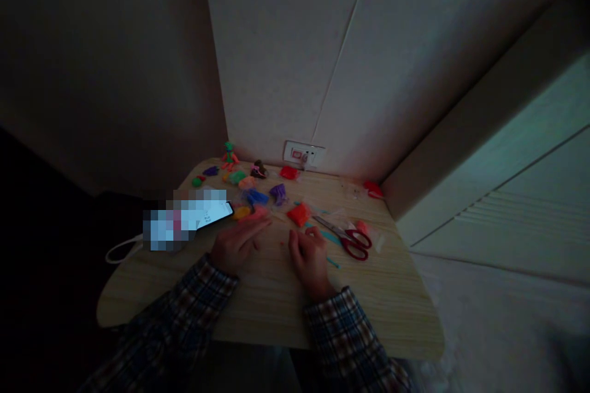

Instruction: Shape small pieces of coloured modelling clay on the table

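Over the wooden table, my left hand (pixel 236 245) is held with its fingers stretched out together toward the right. A lump of yellow clay (pixel 241 213) lies just beyond its fingers. My right hand (pixel 308 256) rests on the table with its fingers curled in. Whatever may be between those fingers is hidden. Beyond it sits a packet of red clay (pixel 299 215), and red-handled scissors (pixel 353 241) lie to its right. Blue plastic strips (pixel 330 237) are partly under the scissors. A tiny reddish bit (pixel 281 244) is on the tabletop between my hands.
A lit phone (pixel 216 215), partly blurred out, lies left on the table (pixel 258 313). Toward the back are purple clay (pixel 278 194), blue clay (pixel 257 198), another red packet (pixel 289 172) and a small green-and-orange figure (pixel 228 156). A wall socket (pixel 303 154) is behind.
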A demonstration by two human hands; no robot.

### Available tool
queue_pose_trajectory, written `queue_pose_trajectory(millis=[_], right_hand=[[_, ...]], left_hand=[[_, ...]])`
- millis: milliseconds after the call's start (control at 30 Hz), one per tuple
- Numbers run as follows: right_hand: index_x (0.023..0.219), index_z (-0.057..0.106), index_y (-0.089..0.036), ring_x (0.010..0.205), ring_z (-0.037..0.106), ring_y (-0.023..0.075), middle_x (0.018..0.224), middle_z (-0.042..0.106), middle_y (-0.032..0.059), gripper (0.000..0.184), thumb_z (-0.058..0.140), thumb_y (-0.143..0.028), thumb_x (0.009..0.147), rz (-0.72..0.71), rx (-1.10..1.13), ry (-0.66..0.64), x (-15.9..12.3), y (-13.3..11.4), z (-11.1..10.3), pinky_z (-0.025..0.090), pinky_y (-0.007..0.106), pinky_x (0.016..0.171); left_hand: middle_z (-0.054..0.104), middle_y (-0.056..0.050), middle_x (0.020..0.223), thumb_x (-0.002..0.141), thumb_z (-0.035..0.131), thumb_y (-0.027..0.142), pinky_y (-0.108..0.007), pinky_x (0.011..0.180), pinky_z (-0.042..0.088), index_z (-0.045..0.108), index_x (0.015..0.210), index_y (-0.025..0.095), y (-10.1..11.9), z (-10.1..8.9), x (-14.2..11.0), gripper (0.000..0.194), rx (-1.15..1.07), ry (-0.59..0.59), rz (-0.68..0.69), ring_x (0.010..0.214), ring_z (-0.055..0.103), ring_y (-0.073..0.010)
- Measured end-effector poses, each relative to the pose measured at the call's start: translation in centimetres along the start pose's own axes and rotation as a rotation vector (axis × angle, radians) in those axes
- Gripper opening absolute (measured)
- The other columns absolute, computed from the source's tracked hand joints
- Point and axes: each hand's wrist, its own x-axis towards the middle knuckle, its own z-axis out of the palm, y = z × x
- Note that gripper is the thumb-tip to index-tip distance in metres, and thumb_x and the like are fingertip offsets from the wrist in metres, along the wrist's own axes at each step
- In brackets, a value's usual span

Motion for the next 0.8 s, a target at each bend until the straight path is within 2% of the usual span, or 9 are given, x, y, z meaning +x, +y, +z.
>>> queue_pose_trajectory(millis=[67,133,200,267,400,567,633,800], right_hand=[[0.049,0.040,-0.021,0.044,0.033,0.0102,0.042,0.039,-0.0054,0.045,0.037,-0.021,0.094,-0.003,0.005,-0.001,0.01,-0.03,0.03,0.031,0.028,0.057],[0.049,0.041,-0.021,0.044,0.033,0.0103,0.042,0.040,-0.0053,0.045,0.037,-0.021,0.094,0.000,0.009,0.003,0.02,-0.02,0.04,0.031,0.028,0.057],[0.049,0.042,-0.021,0.044,0.034,0.0105,0.042,0.040,-0.0051,0.045,0.037,-0.022,0.094,0.007,0.010,0.008,0.03,0.00,0.03,0.031,0.029,0.058],[0.050,0.042,-0.021,0.044,0.035,0.0107,0.042,0.041,-0.0050,0.045,0.037,-0.022,0.094,0.016,0.008,0.004,0.02,0.02,0.02,0.031,0.029,0.058],[0.049,0.042,-0.021,0.043,0.034,0.0106,0.042,0.041,-0.0049,0.046,0.036,-0.023,0.095,0.017,0.005,-0.027,-0.07,-0.01,0.03,0.032,0.029,0.057],[0.049,0.043,-0.022,0.045,0.036,0.0111,0.043,0.042,-0.0040,0.046,0.036,-0.025,0.095,0.016,0.010,-0.046,-0.05,-0.12,-0.07,0.033,0.029,0.057],[0.049,0.043,-0.022,0.045,0.035,0.0113,0.042,0.041,-0.0039,0.047,0.035,-0.026,0.095,0.020,0.004,-0.042,0.00,-0.12,-0.11,0.032,0.028,0.057],[0.049,0.041,-0.022,0.046,0.035,0.0115,0.042,0.040,-0.0041,0.048,0.035,-0.026,0.096,0.025,-0.012,-0.045,-0.05,0.01,0.00,0.032,0.028,0.057]], left_hand=[[0.071,-0.008,0.106,0.096,0.035,0.017,-0.017,0.052,0.055,0.063,0.114,0.018,0.19,-0.21,0.09,0.034,0.002,0.009,-0.022,0.047,0.061,-0.0052],[0.074,-0.004,0.090,0.096,0.040,0.024,-0.015,0.049,0.052,0.067,0.099,0.016,0.41,-0.34,0.19,0.028,0.015,0.011,-0.016,0.043,0.059,-0.0052],[0.073,-0.001,0.072,0.093,0.049,0.031,-0.016,0.049,0.052,0.067,0.082,0.016,0.58,-0.30,0.25,0.026,0.033,0.003,0.000,0.045,0.060,-0.0071],[0.071,0.000,0.065,0.090,0.055,0.034,-0.017,0.052,0.052,0.066,0.075,0.017,0.61,-0.12,0.25,0.025,0.041,0.005,0.014,0.051,0.063,-0.0096],[0.074,-0.004,0.080,0.092,0.050,0.024,-0.019,0.060,0.056,0.068,0.087,0.017,0.29,0.20,0.13,0.020,0.040,0.011,0.029,0.058,0.066,-0.0103],[0.069,-0.010,0.111,0.091,0.035,0.009,-0.017,0.055,0.056,0.065,0.110,0.016,-0.10,0.34,-0.02,0.036,-0.031,0.000,0.029,0.052,0.062,-0.0054],[0.070,-0.009,0.108,0.091,0.037,0.009,-0.017,0.056,0.056,0.065,0.108,0.015,-0.03,0.38,0.02,0.033,-0.026,0.006,0.025,0.052,0.063,-0.0056],[0.074,-0.002,0.081,0.092,0.049,0.020,-0.017,0.057,0.054,0.066,0.090,0.016,0.55,0.23,0.28,0.018,0.017,0.018,0.021,0.046,0.061,-0.0062]])
